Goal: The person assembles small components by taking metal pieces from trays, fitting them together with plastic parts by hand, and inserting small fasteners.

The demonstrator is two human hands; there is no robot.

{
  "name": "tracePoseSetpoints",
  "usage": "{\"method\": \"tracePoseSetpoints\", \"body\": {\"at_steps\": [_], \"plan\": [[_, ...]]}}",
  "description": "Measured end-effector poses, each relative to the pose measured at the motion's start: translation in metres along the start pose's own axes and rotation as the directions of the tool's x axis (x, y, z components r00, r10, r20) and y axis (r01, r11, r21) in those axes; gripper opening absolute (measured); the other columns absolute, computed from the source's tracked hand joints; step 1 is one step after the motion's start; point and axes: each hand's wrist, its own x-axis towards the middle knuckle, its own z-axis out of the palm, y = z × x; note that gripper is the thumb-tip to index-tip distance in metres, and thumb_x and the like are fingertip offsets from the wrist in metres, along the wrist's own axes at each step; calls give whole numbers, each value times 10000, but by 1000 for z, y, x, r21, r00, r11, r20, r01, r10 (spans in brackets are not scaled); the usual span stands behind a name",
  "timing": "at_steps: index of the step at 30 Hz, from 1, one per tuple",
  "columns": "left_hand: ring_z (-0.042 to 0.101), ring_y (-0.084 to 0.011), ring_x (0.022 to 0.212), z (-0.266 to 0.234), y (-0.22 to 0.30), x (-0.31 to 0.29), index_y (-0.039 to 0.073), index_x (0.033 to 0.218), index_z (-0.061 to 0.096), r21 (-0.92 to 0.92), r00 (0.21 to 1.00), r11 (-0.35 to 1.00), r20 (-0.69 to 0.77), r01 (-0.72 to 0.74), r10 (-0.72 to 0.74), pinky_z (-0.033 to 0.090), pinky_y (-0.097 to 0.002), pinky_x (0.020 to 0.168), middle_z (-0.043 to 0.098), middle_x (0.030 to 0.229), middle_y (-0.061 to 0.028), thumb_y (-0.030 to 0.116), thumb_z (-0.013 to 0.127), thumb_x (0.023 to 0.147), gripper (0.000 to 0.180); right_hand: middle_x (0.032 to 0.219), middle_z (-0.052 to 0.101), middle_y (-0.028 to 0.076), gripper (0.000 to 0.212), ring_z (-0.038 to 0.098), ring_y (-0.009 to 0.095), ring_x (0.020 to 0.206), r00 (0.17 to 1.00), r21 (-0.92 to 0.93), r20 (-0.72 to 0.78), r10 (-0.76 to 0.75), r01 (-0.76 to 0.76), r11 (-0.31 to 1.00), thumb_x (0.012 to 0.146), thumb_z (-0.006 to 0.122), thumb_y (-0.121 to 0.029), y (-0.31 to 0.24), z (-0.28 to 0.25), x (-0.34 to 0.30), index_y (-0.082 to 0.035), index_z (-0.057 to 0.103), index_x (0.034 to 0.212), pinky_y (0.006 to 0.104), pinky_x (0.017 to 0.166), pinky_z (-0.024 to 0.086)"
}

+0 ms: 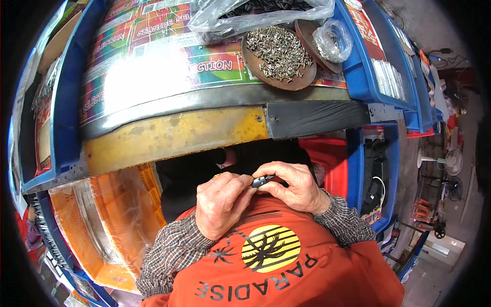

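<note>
Close to my chest, both hands meet on a small dark grey, rod-like piece (262,181) with light dots along its side. My left hand (221,202) is closed, its thumb and forefinger pinching one end. On the other end, my right hand (292,185) grips with thumb and bent fingers, partly covering the black tip. What exactly the piece is cannot be made out. Beyond the hands, on the bench, a round brown dish (279,56) holds many small metal pins or rivets. A second brown dish (327,64) with a clear plastic bag (332,41) overlaps it.
The bench (179,129) has a worn yellow and black front edge. Blue bins stand left (64,102) and right (353,71). A clear bag (209,23) of black parts lies at the back. Below are orange crates (120,210) and a blue bin (391,169) with black items.
</note>
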Motion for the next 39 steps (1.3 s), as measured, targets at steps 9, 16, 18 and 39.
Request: {"method": "tracePoseSetpoints", "body": {"at_steps": [9, 16, 18, 39], "plan": [[618, -228, 624, 7, 0, -7, 43, 906, 643, 2, 998, 1000, -51, -26, 26, 485, -313, 551, 641, 772, -85, -7, 748, 686, 249, 859, 662, 111, 208, 661, 204, 718, 999, 3, 34, 27, -27, 1000, 829, 678, -13, 0, 0, -4, 3, 615, 1026, 290, 620, 508], [616, -233, 619, 6, -4, -4, 42, 904, 639, 20, 998, 999, -36, -48, 49, 479, -314, 540, 627, 753, -82, 0, 750, 674, 258, 860, 670, 97, 191, 667, 160, 732, 998, 68, 33, 45, -48, 997, 849, 668, -19, 3, 2, -4, 14, 619, 1031, 264, 627, 512], [606, -229, 603, 5, -5, -2, 43, 904, 639, 34, 998, 997, -19, -64, 65, 471, -316, 530, 618, 742, -77, 0, 750, 669, 263, 863, 671, 97, 195, 668, 161, 734, 998, 79, 25, 52, -54, 995, 846, 670, -14, 5, 2, -4, 14, 619, 1032, 263, 628, 513], [600, -245, 610, -27, 12, 46, 44, 909, 633, 212, 967, 962, -152, -171, 205, 469, -341, 521, 607, 740, -84, -45, 734, 655, 288, 821, 652, 106, 221, 616, 225, 684, 867, -616, -305, -395, 137, 776, 734, 747, -25, -31, -69, 63, -8, 674, 942, 314, 592, 483]]}}
